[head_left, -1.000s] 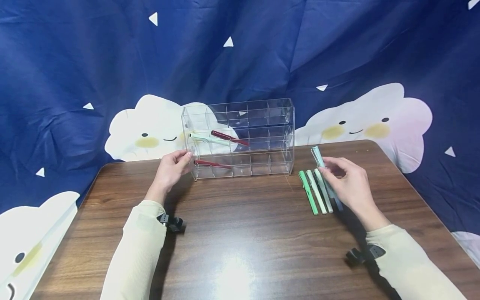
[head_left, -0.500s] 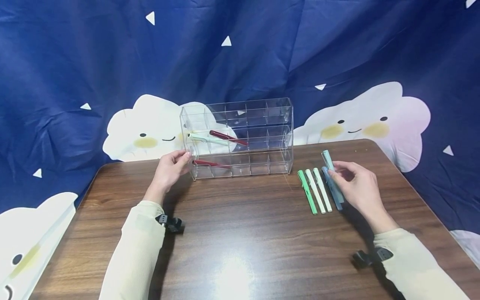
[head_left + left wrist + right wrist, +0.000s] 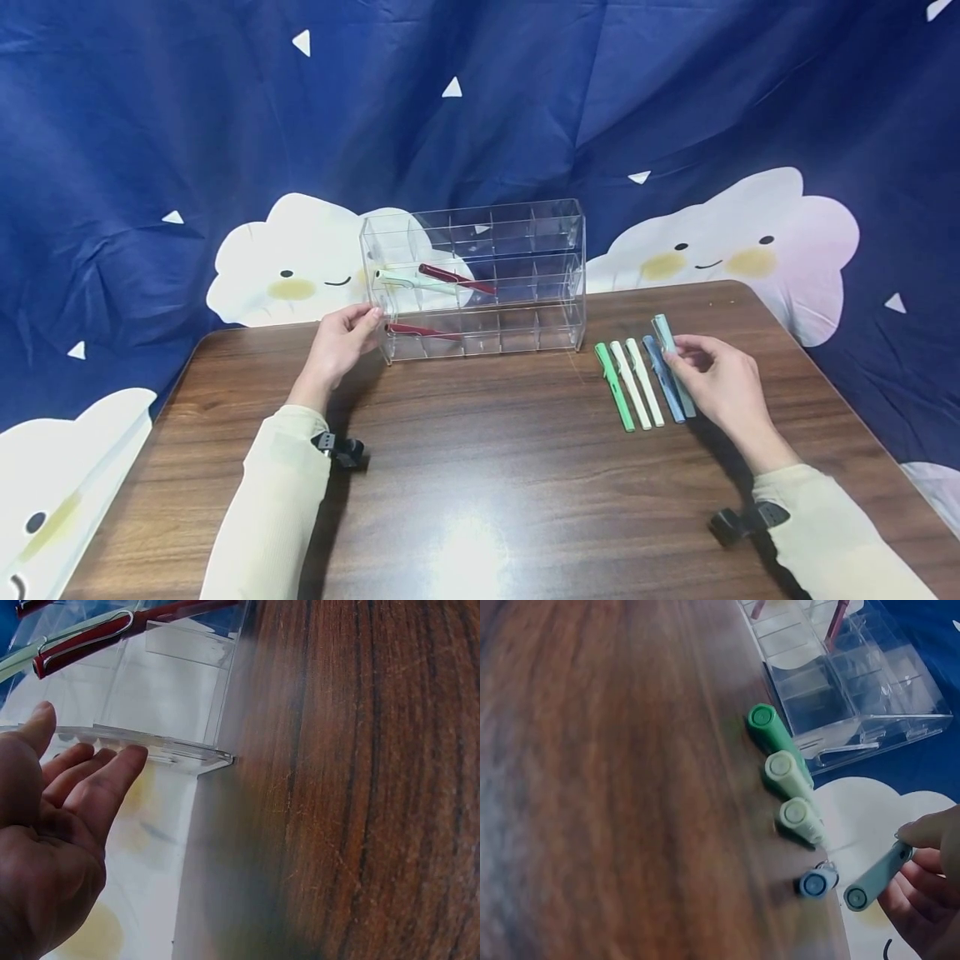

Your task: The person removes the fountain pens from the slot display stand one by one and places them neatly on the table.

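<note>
The pen (image 3: pixel 878 878) in the right hand (image 3: pixel 716 379) is a soft, pale blue. It is long and thin, with a clip near its top and a round, flat end. It tilts at the right end of a line of pens, just beside a darker blue pen (image 3: pixel 663 380). I cannot tell if its low end touches the table (image 3: pixel 450 442).

The right arm reaches in from the side. The right hand's thumb and fingers are bent close and pinch the pale blue pen near its top. The left arm reaches forward, and the left hand (image 3: pixel 337 343) is at the left side of a clear rack (image 3: pixel 517 318). Its thumb and fairly straight fingers come close together and pinch the rack's side wall.

Four pens lie side by side on the table: one bright green pen (image 3: pixel 615 387), two whitish pens (image 3: pixel 632 385) and the darker blue one. With the pale blue pen, that makes five. The rack has three rows and holds three more pens. One dark red pen (image 3: pixel 456 278) and one pale green pen (image 3: pixel 416 282) lean in the middle row. Another red pen (image 3: pixel 423 332) is in the bottom row.
</note>
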`<state>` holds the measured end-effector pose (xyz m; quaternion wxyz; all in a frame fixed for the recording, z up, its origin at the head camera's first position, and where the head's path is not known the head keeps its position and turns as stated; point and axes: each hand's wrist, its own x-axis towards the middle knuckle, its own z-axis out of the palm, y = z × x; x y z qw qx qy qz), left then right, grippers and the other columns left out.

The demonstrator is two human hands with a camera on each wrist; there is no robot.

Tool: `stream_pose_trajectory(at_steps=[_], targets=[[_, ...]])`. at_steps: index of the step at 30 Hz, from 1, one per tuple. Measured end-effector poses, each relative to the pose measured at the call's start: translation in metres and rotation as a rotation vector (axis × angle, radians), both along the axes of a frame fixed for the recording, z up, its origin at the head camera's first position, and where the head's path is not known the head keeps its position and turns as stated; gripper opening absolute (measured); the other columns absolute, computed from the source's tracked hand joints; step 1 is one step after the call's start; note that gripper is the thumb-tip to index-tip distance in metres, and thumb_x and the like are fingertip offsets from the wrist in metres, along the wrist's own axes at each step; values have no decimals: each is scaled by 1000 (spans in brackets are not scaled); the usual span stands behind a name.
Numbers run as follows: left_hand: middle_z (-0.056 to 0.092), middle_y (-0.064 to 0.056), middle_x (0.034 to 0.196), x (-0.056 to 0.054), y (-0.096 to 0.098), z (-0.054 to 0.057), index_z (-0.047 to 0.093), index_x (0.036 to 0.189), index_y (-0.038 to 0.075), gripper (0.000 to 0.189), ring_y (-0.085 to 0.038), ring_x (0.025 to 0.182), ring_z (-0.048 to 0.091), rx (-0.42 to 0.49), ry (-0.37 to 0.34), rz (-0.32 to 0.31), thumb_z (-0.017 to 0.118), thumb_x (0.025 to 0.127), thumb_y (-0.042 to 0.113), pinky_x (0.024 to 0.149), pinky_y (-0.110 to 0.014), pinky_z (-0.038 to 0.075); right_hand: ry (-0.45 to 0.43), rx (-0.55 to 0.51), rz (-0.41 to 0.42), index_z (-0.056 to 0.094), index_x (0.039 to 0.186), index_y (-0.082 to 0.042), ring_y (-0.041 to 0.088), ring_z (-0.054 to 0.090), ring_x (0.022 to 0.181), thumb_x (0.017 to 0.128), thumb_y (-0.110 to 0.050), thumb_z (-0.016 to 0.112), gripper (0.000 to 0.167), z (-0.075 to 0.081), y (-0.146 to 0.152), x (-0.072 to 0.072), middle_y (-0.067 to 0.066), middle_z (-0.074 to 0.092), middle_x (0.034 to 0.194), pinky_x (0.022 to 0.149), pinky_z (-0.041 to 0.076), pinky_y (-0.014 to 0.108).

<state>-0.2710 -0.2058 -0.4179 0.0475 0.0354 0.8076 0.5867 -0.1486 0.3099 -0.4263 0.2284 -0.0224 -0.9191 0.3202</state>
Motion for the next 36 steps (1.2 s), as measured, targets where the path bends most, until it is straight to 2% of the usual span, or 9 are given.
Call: stream_pose_trajectory(at_steps=[3, 6, 8, 10, 16, 23, 31, 36], targets=[[62, -33, 148, 0, 0, 0, 50, 155, -8, 52, -44, 142, 59, 0, -1, 1, 54, 115, 25, 106, -36, 61, -18, 26, -12, 78, 117, 5, -19, 53, 74, 94, -14, 82, 30, -2, 3, 0, 23, 81, 96, 66, 41, 6], [62, -33, 147, 1, 0, 1, 50, 154, -8, 51, -45, 141, 60, -6, -2, 1, 54, 115, 25, 106, -37, 61, -37, 51, -20, 78, 117, 5, 9, 71, 75, 95, -15, 81, 30, -3, 5, 0, 23, 81, 96, 68, 44, 14], [62, -33, 147, 1, 0, 1, 50, 154, -8, 51, -45, 141, 60, -6, -2, 0, 54, 115, 25, 107, -38, 61, -50, 62, -24, 77, 117, 6, 29, 76, 80, 96, -15, 80, 30, -3, 6, -1, 23, 81, 96, 70, 45, 19], [62, -33, 148, 0, 0, 2, 50, 154, -8, 51, -45, 141, 60, -5, -5, -1, 54, 115, 25, 108, -39, 61, -66, 69, -29, 77, 117, 6, 41, 76, 86, 97, -16, 79, 30, -4, 7, -1, 23, 80, 96, 71, 45, 22], [62, -34, 147, 0, 0, 2, 50, 154, -9, 51, -45, 142, 60, 5, -4, -3, 55, 115, 24, 106, -36, 62, -109, 94, -34, 76, 117, 8, 42, 75, 88, 98, -16, 77, 31, -7, 11, -4, 23, 80, 96, 74, 47, 31], [61, -35, 148, 0, -1, 1, 50, 153, -11, 51, -46, 143, 58, 23, 7, -9, 55, 115, 22, 103, -32, 63, -175, 101, -22, 72, 121, 12, 46, 73, 91, 101, -14, 73, 33, -11, 14, -10, 29, 79, 101, 81, 55, 56], [61, -37, 146, 0, -1, 0, 50, 152, -11, 50, -46, 142, 59, 23, 13, -12, 54, 115, 21, 104, -33, 62, -229, 128, -19, 74, 118, 12, 40, 70, 82, 101, -16, 71, 32, -14, 16, -16, 28, 78, 97, 79, 53, 57], [61, -37, 146, -1, -1, 0, 51, 152, -11, 49, -46, 142, 59, 27, 14, -14, 54, 115, 21, 104, -33, 62, -242, 143, -16, 74, 115, 12, 46, 71, 89, 100, -15, 73, 31, -16, 18, -19, 27, 78, 97, 85, 54, 61]])
